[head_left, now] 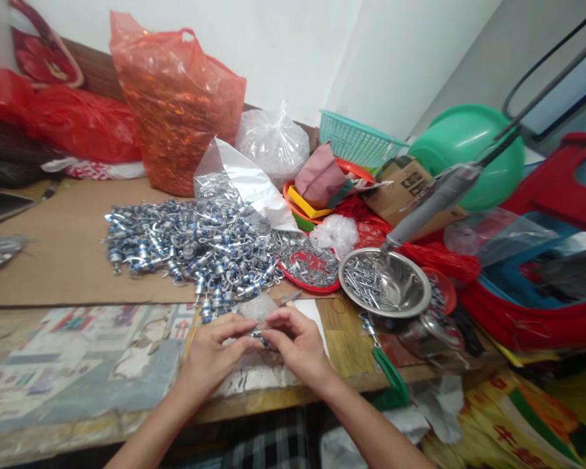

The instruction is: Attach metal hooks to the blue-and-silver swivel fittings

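Note:
Near the table's front edge, my left hand (219,345) and my right hand (295,339) meet, thumbs and fingers pinched together. Between the fingertips they grip a small blue-and-silver metal piece (258,336), partly hidden by the fingers. It resembles the pieces in the large pile (185,244) just beyond, many with metal rings or hooks. A pale block-like object (258,306) lies right behind my fingertips, and a thin blade-like tool (291,297) is beside it. To the right, a red dish (312,266) holds small silver parts.
A steel bowl (420,296) with metal pins stands right of the red dish, below a grey hanging tool (434,198). Behind are an orange plastic bag (176,111), a clear bag (273,143) and a teal basket (361,140). A green strap (390,378) hangs over the front edge.

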A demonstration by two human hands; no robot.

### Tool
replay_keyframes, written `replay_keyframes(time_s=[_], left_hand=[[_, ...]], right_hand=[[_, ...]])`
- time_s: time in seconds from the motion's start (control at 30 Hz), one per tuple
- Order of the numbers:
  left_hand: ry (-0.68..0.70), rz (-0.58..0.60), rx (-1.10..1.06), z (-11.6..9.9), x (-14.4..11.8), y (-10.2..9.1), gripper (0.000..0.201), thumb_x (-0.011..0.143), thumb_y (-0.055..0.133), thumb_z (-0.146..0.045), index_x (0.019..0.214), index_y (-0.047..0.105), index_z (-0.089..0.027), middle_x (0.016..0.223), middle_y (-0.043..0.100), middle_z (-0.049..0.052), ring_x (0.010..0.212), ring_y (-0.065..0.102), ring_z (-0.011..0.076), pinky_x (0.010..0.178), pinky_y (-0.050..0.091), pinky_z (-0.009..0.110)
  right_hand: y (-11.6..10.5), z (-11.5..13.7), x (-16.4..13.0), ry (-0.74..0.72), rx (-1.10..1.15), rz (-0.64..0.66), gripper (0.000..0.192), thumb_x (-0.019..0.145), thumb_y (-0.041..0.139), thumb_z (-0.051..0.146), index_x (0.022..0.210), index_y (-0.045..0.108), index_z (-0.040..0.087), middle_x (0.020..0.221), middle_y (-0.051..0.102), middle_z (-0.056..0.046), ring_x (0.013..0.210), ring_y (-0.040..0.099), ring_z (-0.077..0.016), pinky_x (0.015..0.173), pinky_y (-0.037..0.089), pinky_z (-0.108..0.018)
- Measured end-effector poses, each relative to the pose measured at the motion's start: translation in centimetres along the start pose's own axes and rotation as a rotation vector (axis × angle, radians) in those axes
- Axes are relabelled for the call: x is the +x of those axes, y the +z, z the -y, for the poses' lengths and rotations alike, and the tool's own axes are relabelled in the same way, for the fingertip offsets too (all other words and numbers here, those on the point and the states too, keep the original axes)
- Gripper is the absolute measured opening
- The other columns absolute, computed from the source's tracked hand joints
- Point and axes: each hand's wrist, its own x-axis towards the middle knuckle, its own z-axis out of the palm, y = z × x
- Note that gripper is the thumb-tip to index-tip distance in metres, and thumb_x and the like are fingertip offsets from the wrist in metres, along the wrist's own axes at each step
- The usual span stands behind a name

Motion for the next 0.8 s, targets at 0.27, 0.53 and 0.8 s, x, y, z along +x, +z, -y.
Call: replay_keyframes(time_s=[0.27,0.53,0.8], left_hand=[[-0.157,-0.008,-0.195,-1.8,0.1,-0.6,0.008,0.064,0.066,-0.025,0.064,0.073,-0.02,0.066,0.068,0.002,0.066,0.062,0.0173,0.061,0.048,0.025],[0.074,0.04,0.012,-2.6,0.4,-1.5,0.013,0.07,0.06,-0.026,0.062,0.069,-0.021,0.073,0.063,0.003,0.071,0.06,0.0165,0.068,0.046,0.026],[-0.252,0.05,-0.26,-2.2,-1.0,-0.8,0.025,0.061,0.067,-0.026,0.085,0.068,-0.02,0.08,0.072,0.003,0.074,0.065,0.021,0.069,0.053,0.03]], right_hand=[[-1.3,0.1,-1.5,-0.506,-0.354,0.062,0.025,0.073,0.059,0.013,0.098,0.058,0.02,0.092,0.063,-0.006,0.085,0.06,-0.0166,0.074,0.051,-0.029],[-2.4,0.1,-1.2,-0.766,-0.574,0.08,0.033,0.08,0.044,0.008,0.103,0.063,0.024,0.097,0.066,-0.008,0.087,0.063,-0.016,0.069,0.053,-0.027],[-0.6,1.2,-1.8,-0.393,-0.244,-0.015,0.017,0.07,0.065,0.017,0.085,0.07,0.024,0.079,0.07,-0.005,0.069,0.065,-0.0162,0.064,0.054,-0.027]])
